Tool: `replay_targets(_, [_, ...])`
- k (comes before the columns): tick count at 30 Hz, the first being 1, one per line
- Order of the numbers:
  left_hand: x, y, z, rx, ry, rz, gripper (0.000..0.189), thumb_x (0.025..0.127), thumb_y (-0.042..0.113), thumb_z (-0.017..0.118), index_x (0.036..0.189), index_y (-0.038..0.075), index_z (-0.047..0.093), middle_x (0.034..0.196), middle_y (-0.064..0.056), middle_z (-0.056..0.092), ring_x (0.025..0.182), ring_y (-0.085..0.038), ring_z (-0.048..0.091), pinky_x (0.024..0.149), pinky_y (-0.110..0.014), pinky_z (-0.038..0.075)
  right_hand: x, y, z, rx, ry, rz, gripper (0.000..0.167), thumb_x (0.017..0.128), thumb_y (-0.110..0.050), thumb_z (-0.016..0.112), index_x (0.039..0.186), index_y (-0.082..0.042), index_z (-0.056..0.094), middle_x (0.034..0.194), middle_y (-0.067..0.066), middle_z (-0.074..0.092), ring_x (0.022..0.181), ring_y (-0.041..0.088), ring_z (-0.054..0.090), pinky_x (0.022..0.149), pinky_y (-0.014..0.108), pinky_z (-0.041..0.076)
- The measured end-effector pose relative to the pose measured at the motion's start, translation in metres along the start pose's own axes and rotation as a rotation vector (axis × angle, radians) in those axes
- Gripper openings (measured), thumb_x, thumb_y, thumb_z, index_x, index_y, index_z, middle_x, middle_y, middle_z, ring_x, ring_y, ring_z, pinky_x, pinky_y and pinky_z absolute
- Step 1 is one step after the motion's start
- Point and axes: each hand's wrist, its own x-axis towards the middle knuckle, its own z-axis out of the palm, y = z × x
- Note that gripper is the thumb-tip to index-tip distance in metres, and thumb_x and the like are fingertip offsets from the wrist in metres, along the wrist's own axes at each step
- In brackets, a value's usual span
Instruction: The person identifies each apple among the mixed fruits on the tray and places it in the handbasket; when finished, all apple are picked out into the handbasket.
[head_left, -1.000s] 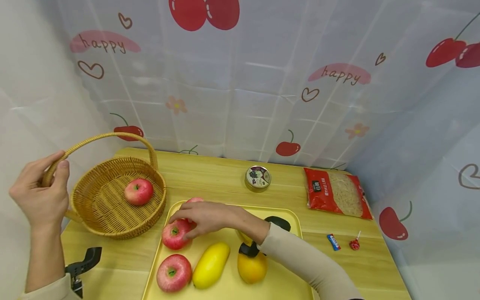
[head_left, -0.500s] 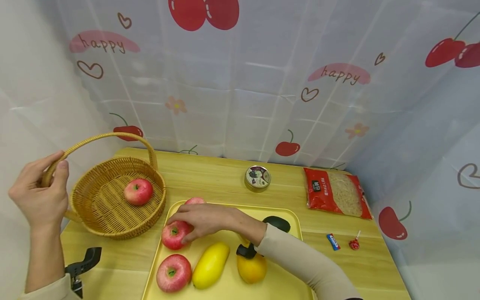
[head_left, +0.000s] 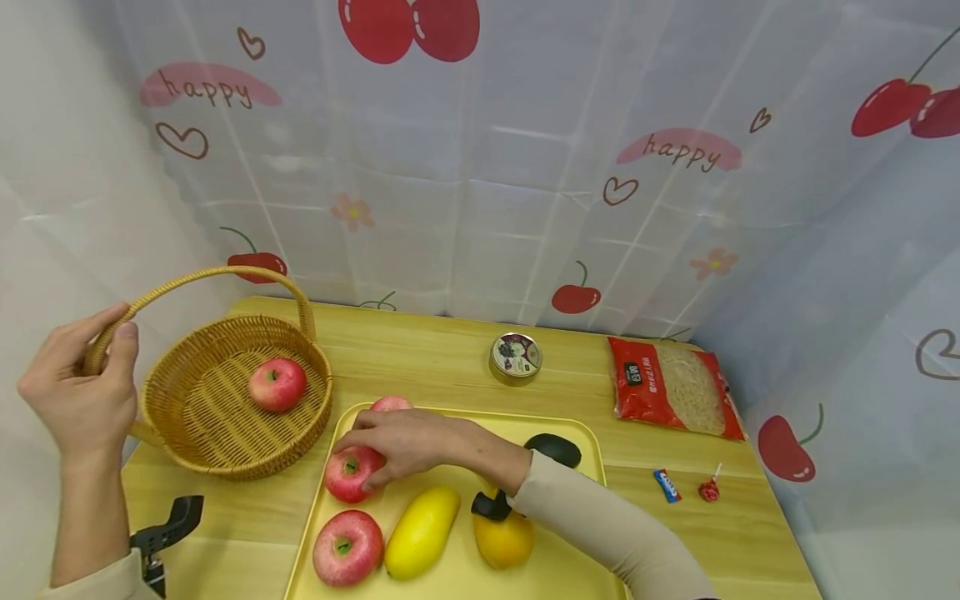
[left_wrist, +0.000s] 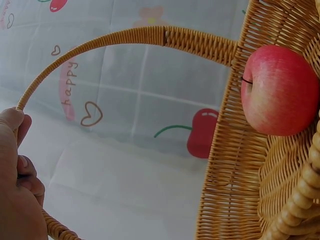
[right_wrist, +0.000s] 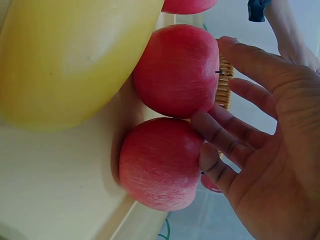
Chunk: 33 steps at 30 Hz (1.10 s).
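Note:
My left hand (head_left: 82, 383) grips the handle (left_wrist: 125, 37) of a round wicker basket (head_left: 161, 417) at the table's left. One red apple (head_left: 277, 385) lies in the basket. Over a yellow tray (head_left: 573, 575), my right hand (head_left: 408, 446) has its thumb and fingers around an apple (head_left: 351, 475) near the tray's left edge; the palm stays apart from it in the right wrist view. Behind that hand another apple (head_left: 392, 403) is partly hidden, and its side (right_wrist: 160, 167) touches the fingertips. A third apple (head_left: 347, 547) and a yellow mango (head_left: 422, 533) lie nearer the front.
Also on the tray are an orange fruit (head_left: 502, 542) and a dark green oval fruit (head_left: 553, 450), partly covered by the right arm. Beyond stand a round tin (head_left: 515, 357) and a red food bag (head_left: 675, 386). A small wrapped candy (head_left: 667, 485) and a lollipop (head_left: 709, 487) lie at right.
My right hand has settled slightly lower and closer around the apple, its thumb shifting down along the side. The left hand and the basket have stayed in place.

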Motion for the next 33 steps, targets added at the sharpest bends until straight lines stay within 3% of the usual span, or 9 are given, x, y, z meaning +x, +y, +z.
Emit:
replay_targets(3, [0.0002, -0.0001, 0.0008, -0.017, 0.008, 0.001, 0.018, 0.089, 0.003, 0.072, 0.102, -0.008, 0.076, 0.097, 0.007, 0.073, 0.082, 0.002, 0.059, 0.069, -0.004, 0.043, -0.0003, -0.0007, 0.0006, -0.012, -0.002, 0.003, 0.059, 0.09, -0.047, 0.073, 0.143, -0.038, 0.052, 0.123, -0.01, 0.051, 0.092, -0.002, 0.049, 0.074, 0.012, 0.043])
replay_targets(11, [-0.0002, 0.0001, 0.0003, -0.009, 0.002, 0.008, 0.017, 0.09, 0.003, 0.072, 0.102, -0.008, 0.076, 0.097, 0.011, 0.071, 0.083, 0.003, 0.058, 0.069, -0.004, 0.043, 0.0, -0.0042, 0.0028, -0.071, -0.018, 0.013, 0.06, 0.089, -0.052, 0.072, 0.144, -0.038, 0.053, 0.116, -0.011, 0.049, 0.088, -0.001, 0.047, 0.064, 0.011, 0.041])
replay_targets(22, [-0.0002, 0.0, 0.0001, -0.019, 0.009, 0.003, 0.018, 0.089, 0.003, 0.072, 0.102, -0.008, 0.076, 0.097, 0.008, 0.073, 0.084, 0.002, 0.059, 0.07, -0.005, 0.044, 0.0027, -0.0055, 0.0051, -0.1, -0.007, 0.007, 0.06, 0.087, -0.057, 0.073, 0.141, -0.037, 0.056, 0.125, -0.011, 0.05, 0.096, 0.0, 0.048, 0.071, 0.012, 0.042])
replay_targets(33, [0.0003, 0.0023, 0.0018, -0.022, 0.022, -0.004, 0.018, 0.088, 0.004, 0.073, 0.101, -0.008, 0.076, 0.095, 0.008, 0.073, 0.082, 0.002, 0.059, 0.069, -0.006, 0.043, 0.0043, -0.0084, 0.0063, -0.192, -0.017, 0.016, 0.068, 0.084, -0.065, 0.07, 0.145, -0.039, 0.051, 0.131, -0.012, 0.054, 0.112, 0.002, 0.051, 0.088, 0.02, 0.046])
